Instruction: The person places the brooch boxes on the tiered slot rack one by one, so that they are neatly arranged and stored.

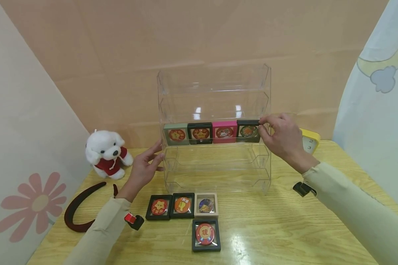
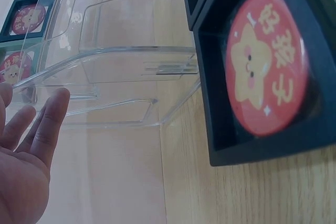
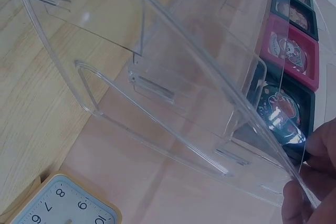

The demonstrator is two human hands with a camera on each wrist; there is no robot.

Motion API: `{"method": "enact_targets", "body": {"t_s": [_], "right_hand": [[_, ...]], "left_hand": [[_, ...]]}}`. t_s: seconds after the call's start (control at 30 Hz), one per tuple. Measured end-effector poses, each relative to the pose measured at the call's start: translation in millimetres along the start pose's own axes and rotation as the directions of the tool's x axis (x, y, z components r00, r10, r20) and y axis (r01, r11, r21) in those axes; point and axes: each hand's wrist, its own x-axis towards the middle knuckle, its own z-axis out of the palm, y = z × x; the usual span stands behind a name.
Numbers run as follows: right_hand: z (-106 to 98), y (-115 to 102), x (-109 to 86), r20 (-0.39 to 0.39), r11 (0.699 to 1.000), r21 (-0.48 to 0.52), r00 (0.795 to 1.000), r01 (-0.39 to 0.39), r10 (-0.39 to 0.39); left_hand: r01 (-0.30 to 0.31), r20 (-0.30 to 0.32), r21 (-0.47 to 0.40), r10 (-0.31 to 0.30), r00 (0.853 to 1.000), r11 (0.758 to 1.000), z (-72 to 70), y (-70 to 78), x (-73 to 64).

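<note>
A clear acrylic tiered rack [image 1: 215, 158] stands on the table. Along its middle tier runs a row of small badge frames: a green one [image 1: 176, 134], a black one [image 1: 200, 133], a pink one [image 1: 224, 132] and, at the right end, a black frame with a green badge [image 1: 248, 131]. My right hand [image 1: 282, 138] pinches that last frame at its upper right corner, beside the rack's side panel; in the right wrist view its fingertips [image 3: 320, 145] meet the frame's edge. With fingers extended, my left hand [image 1: 144, 171] rests against the rack's left side.
Before the rack lie black frames with a star badge [image 1: 159, 207] and a thumbs-up badge [image 1: 182, 205], a beige frame [image 1: 206, 205], and another black frame [image 1: 206, 235] nearer me. A plush dog [image 1: 107, 154] and dark headband [image 1: 74, 211] sit left; a yellow clock [image 1: 309, 141] stands right.
</note>
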Motion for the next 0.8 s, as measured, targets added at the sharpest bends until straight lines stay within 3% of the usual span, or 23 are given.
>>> {"method": "enact_targets", "body": {"t_s": [0.33,0.5,0.63,0.8], "right_hand": [[-2,1,-7.2,0.000,0.997,-0.032,0.998,0.064,-0.064],[-7,-3,-9.4,-0.054,0.993,-0.069,0.993,0.096,-0.100],[-11,-12,-9.4,-0.151,0.986,-0.073,0.975,0.152,-0.161],[-9,-38,-16.2,-0.251,0.964,0.031,0.935,0.265,-0.249]], "left_hand": [[-0.004,0.008,-0.011,0.004,1.000,1.000,0.5,-0.4,-0.5],[-0.010,0.008,-0.010,0.010,1.000,1.000,0.1,0.4,-0.7],[-0.007,0.003,-0.005,0.007,1.000,1.000,0.1,0.9,-1.1],[0.000,0.000,-0.003,0.000,1.000,1.000,0.3,0.8,-1.0]]}}
